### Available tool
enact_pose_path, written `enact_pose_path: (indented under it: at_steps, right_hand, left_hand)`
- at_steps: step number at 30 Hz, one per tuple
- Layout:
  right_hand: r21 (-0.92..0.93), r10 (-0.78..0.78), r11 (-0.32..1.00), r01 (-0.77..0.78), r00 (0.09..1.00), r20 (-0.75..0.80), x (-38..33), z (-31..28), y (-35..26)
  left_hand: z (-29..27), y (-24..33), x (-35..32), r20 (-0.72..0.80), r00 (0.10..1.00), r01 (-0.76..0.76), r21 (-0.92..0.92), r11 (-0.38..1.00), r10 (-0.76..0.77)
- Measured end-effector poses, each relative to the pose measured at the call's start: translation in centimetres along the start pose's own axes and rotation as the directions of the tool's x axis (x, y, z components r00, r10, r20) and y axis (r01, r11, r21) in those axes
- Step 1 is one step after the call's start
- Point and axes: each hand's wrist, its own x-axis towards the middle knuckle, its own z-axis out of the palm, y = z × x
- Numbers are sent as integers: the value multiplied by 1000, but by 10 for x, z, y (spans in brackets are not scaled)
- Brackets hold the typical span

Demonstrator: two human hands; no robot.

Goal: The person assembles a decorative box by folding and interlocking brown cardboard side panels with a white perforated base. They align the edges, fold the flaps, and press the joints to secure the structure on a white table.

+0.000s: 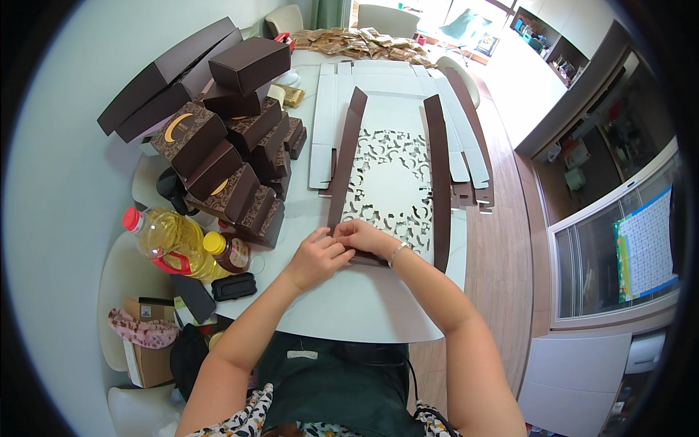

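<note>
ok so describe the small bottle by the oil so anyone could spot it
Start at the white table and go to its left edge, where a large bottle of yellow oil lies. The small bottle sits just right of it: dark brown contents and a yellow cap, not red.

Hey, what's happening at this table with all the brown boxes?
A person sits at a white table, folding a flat cardboard box blank, brown outside and white inside with a cut-out lace pattern. Both the left hand and the right hand press on its near edge, with the two long side flaps already standing up. A pile of finished brown boxes sits to the left, with a bottle of cooking oil in front of it. More flat blanks lie underneath.
</note>
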Motion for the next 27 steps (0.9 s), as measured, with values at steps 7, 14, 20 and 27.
enact_pose_path:
  at_steps: [7,14,20,27]
  right_hand:
    - [-493,-152,865,96,985,-76,-10,3,-2]
    - [-639,-172,767,63,979,-110,-19,4,-8]
    - [-26,194,981,-195,980,-40,-41,-19,8]
    - [249,303,897,-366,917,259,-21,-32,16]
  left_hand:
    - [1,6,6,44,999,-11,-2,1000,11]
    - [-3,5,4,57,998,-13,5,1000,13]
    - [0,4,1,44,999,18,-1,1000,-18]
    - [-3,1,1,33,999,-15,-35,999,16]
